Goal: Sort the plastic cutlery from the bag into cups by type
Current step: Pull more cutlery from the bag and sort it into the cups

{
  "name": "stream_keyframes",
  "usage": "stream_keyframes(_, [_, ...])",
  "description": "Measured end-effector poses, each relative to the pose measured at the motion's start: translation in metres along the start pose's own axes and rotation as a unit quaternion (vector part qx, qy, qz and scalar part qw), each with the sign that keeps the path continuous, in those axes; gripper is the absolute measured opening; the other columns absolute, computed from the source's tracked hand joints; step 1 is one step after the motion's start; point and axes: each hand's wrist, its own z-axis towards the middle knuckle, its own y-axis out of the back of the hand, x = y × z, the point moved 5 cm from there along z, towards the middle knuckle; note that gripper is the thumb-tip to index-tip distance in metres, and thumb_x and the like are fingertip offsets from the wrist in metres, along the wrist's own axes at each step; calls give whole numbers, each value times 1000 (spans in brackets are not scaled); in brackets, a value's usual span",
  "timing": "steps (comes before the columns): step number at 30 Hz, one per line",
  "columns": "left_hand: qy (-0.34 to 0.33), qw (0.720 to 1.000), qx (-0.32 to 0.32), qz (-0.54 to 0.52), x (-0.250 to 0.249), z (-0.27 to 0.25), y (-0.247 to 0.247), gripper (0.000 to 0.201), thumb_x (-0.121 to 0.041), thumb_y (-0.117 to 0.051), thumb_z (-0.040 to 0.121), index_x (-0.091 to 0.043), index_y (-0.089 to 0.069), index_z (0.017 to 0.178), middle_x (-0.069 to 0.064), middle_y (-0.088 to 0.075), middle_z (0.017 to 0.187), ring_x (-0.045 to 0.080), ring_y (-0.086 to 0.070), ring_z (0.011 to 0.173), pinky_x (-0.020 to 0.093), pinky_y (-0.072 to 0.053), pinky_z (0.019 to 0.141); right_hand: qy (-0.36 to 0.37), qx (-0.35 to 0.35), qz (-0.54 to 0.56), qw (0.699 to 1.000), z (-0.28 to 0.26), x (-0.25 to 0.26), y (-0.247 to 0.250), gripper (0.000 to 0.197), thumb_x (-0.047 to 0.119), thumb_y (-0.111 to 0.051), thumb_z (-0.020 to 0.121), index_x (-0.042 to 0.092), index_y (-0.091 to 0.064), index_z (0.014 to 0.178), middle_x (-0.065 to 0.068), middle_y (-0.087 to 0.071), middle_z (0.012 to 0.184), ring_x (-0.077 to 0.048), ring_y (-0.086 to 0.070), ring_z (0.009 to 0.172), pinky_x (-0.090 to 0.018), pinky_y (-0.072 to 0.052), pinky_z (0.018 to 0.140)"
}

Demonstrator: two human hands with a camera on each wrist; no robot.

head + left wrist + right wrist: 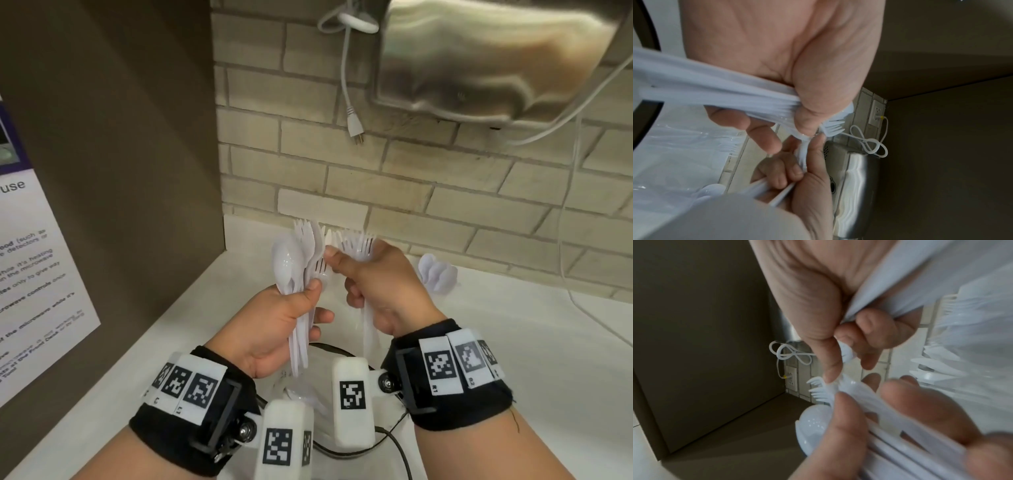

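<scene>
My left hand (317, 301) grips a mixed bundle of white plastic spoons and forks (301, 260) by the handles, heads pointing up. My right hand (342, 274) holds several forks (359, 243) in its curled fingers, and its thumb touches a fork in the left bundle. In the left wrist view the bundle's handles (705, 91) cross my palm. The right wrist view shows fork tines (818, 391) and a spoon bowl (813, 423) beside my thumb. A clear cup of spoons (436, 274) stands behind my right hand. Clear cups with forks (953, 305) and knives (937, 366) stand nearby. The clear bag (294, 387) lies between my wrists, mostly hidden.
A white counter (513, 342) runs to a brick wall (342, 178). A brown cabinet side (120, 137) with a poster (27, 257) closes the left. A steel dispenser (496, 58) hangs above right, with a loose white plug cord (354, 126).
</scene>
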Motion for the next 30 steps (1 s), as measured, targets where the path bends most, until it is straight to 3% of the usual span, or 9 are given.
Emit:
stream_keyframes(4, [6, 1000, -5, 4, 2, 2, 0, 32, -24, -57, 91, -10, -61, 119, 7, -65, 101, 17, -68, 78, 34, -45, 71, -6, 32, 3, 999, -2, -7, -4, 23, 15, -77, 80, 10, -54, 81, 3, -59, 50, -13, -39, 37, -24, -32, 41])
stream_keyframes(7, [23, 1000, 5, -2, 4, 1, -1, 32, -24, -53, 94, -13, -61, 123, 5, -66, 122, 24, -69, 92, 41, -52, 82, -7, 19, 17, 1000, -1, -8, -5, 21, 14, -74, 83, 6, -58, 93, -4, -62, 61, -12, -43, 36, -25, -36, 44])
stream_keyframes(10, [33, 999, 18, 8, 5, 0, -3, 26, -22, -51, 95, -20, -66, 116, 5, -69, 119, 29, -68, 95, 51, -49, 94, -9, -28, 66, 997, 1, -6, -2, 22, 19, -66, 89, 6, -57, 105, -8, -63, 74, -12, -51, 44, -24, -42, 44])
stream_keyframes(12, [37, 999, 23, 27, 6, -2, -5, 24, -20, -51, 96, -20, -68, 112, 5, -71, 114, 28, -68, 89, 50, -51, 91, -7, -38, 98, 994, 3, -5, 0, 22, 20, -64, 91, 8, -56, 108, -11, -67, 81, -17, -62, 52, -28, -49, 46])
stream_keyframes(15, [48, 997, 23, 60, 8, -1, -6, 20, -15, -52, 96, -11, -68, 107, 9, -72, 106, 25, -69, 77, 46, -55, 82, -11, -24, 122, 992, 2, -4, -4, 13, 21, -61, 93, 12, -56, 100, -14, -71, 91, -30, -70, 73, -42, -57, 63])
stream_keyframes(19, [67, 992, 33, 103, 11, 1, -7, 29, 2, -49, 93, -11, -68, 111, 17, -71, 109, 33, -70, 81, 45, -57, 78, -18, -4, 132, 991, -2, -5, -12, 18, 34, -55, 96, 16, -55, 100, -17, -67, 95, -30, -62, 68, -33, -51, 50])
stream_keyframes(22, [66, 989, 32, 126, 11, 1, -8, 21, -1, -51, 94, -10, -69, 100, 11, -72, 86, 23, -68, 62, 36, -57, 66, -3, -4, 100, 995, -3, -6, -15, 35, 46, -54, 92, 14, -55, 106, -13, -67, 96, -25, -64, 70, -31, -51, 50])
stream_keyframes(25, [62, 988, 32, 136, 11, 0, -9, 16, -7, -50, 96, -12, -65, 94, 1, -70, 67, 15, -63, 52, 30, -53, 58, 19, 3, 79, 997, -5, -5, -17, 32, 42, -61, 89, 14, -57, 103, -7, -68, 89, -22, -67, 73, -31, -54, 54])
stream_keyframes(30, [68, 992, 60, 91, 12, -5, -9, 14, -9, -55, 92, -5, -65, 100, 9, -70, 75, 22, -64, 67, 37, -53, 73, 24, 1, 88, 996, -2, -1, -12, 31, 28, -66, 89, 9, -54, 110, -11, -68, 96, -24, -68, 73, -27, -51, 51])
